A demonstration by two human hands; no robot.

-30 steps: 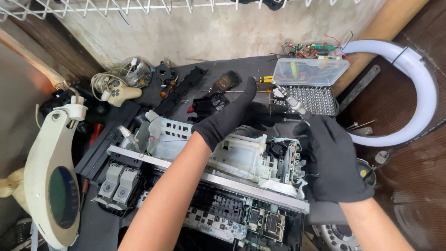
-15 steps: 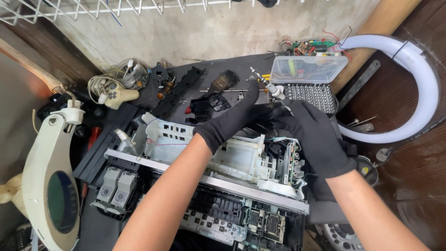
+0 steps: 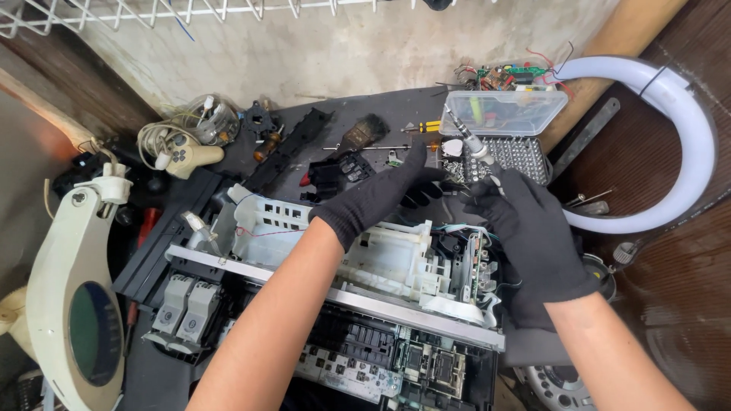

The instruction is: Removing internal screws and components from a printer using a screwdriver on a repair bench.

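Above the opened grey-and-white plastic printer chassis (image 3: 365, 266), the black-gloved right hand (image 3: 533, 236) has risen from the frame's right end and now grips a slim silver screwdriver (image 3: 468, 144), tip tilted up. The black-gloved left hand (image 3: 388, 194) stays beside it, fingers pinched narrowly near the shaft.

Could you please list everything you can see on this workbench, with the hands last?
Opened printer: one, white and grey, centre front.
Screwdriver: one, silver, held upright in right hand.
Bit tray: one, grey, behind the hands.
Clear plastic box: one, back right.
Ring lamp: one, white, right.
Magnifier lamp: one, cream, left front.
Game controller: one, beige, back left.
Brush: one, dark, back centre.
Left hand: black glove, over printer.
Right hand: black glove, gripping screwdriver.
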